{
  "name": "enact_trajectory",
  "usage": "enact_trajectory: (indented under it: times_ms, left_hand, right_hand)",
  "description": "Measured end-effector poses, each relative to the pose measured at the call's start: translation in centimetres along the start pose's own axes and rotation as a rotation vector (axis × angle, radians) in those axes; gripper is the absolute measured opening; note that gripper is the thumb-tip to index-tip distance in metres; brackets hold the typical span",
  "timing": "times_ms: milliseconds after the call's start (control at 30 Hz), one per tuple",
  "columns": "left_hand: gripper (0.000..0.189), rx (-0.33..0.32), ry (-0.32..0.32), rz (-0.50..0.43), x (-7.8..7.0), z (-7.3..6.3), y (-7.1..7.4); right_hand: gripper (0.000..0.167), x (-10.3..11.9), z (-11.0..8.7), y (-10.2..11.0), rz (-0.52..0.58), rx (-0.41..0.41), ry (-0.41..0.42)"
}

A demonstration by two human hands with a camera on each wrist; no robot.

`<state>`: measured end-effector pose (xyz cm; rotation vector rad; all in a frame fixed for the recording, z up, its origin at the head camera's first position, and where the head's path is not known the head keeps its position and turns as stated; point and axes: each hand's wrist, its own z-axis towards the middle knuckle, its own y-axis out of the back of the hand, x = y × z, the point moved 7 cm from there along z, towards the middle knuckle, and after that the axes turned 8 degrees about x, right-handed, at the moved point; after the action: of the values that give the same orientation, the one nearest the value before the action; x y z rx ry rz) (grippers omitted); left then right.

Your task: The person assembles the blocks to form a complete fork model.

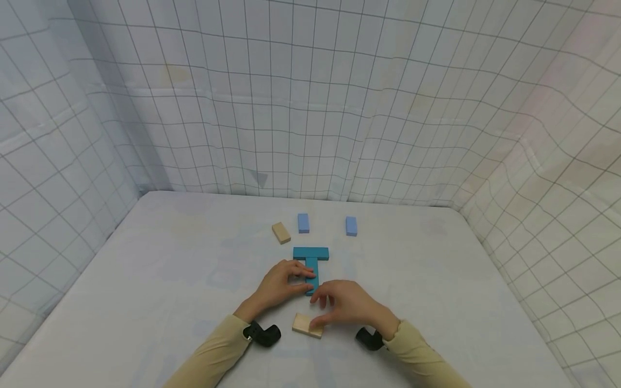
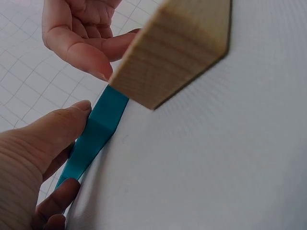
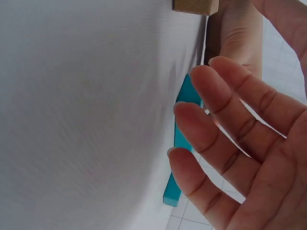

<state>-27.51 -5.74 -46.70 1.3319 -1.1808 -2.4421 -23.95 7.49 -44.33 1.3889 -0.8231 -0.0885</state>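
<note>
Two teal blocks form a T in the head view: a crossbar block [image 1: 317, 253] at the far side and a stem block [image 1: 311, 264] meeting it. My left hand [image 1: 278, 284] is at the stem's left side, thumb by its near end and fingertips farther up; the left wrist view shows the thumb against the teal block [image 2: 98, 127]. To the right, by the stem's near end, is my right hand [image 1: 351, 304], its fingers apart and holding nothing in the right wrist view. Its thumb overlaps a wooden block [image 1: 301, 324] lying nearer my body.
Two light blue blocks, one behind the T [image 1: 303, 223] and one farther right [image 1: 351, 226], lie toward the back of the white table [image 1: 194, 258]. Another wooden block [image 1: 281, 233] lies angled at the back left. A gridded white curtain [image 1: 301, 108] surrounds the table's back and sides.
</note>
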Motion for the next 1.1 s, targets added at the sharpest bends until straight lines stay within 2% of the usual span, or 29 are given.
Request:
enact_trajectory:
  times_ms: [167,300,633,1100]
  left_hand:
    - [0.026,0.007,0.007,-0.007,0.0,0.0,-0.1]
    - [0.026,0.009,0.01,-0.009,0.0,0.0,-0.1]
    - [0.026,0.008,0.01,-0.009,0.1,0.0,-0.2]
    - [0.026,0.003,0.016,-0.002,0.1,0.0,0.0]
  right_hand:
    - [0.047,0.2,0.1,-0.4,-0.041,0.006,0.007]
    - [0.045,0.3,0.1,-0.8,-0.032,0.031,-0.004]
    - [0.034,0.4,0.1,-1.2,0.034,0.06,-0.016]
    - [0.025,-0.8,-0.6,-1.5,0.17,0.112,-0.087]
